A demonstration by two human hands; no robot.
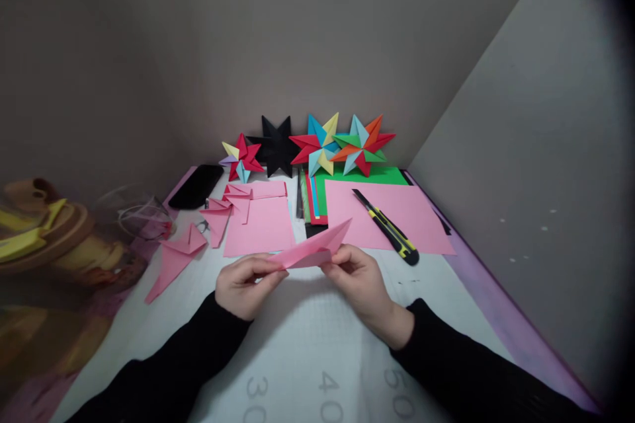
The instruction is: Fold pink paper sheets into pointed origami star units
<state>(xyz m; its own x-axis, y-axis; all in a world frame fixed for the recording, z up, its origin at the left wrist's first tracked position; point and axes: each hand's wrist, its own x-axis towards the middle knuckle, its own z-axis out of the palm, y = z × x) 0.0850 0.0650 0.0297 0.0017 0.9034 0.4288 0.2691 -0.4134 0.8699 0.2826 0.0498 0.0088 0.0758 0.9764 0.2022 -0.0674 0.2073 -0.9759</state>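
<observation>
Both my hands hold one folded pink paper piece [315, 250] just above the white cutting mat [307, 350]. My left hand [244, 285] pinches its left end with closed fingers. My right hand [361, 281] grips its right side, fingers curled over the fold. The piece's pointed tip rises up and to the right. Both sleeves are black.
Pink square sheets [260, 225] and folded pink units [176, 256] lie to the left. A large pink sheet [391, 215] carries a yellow-black utility knife [387, 228]. Stacked coloured paper [317, 201], several paper stars [317, 144] and a black phone [196, 186] stand by the walls.
</observation>
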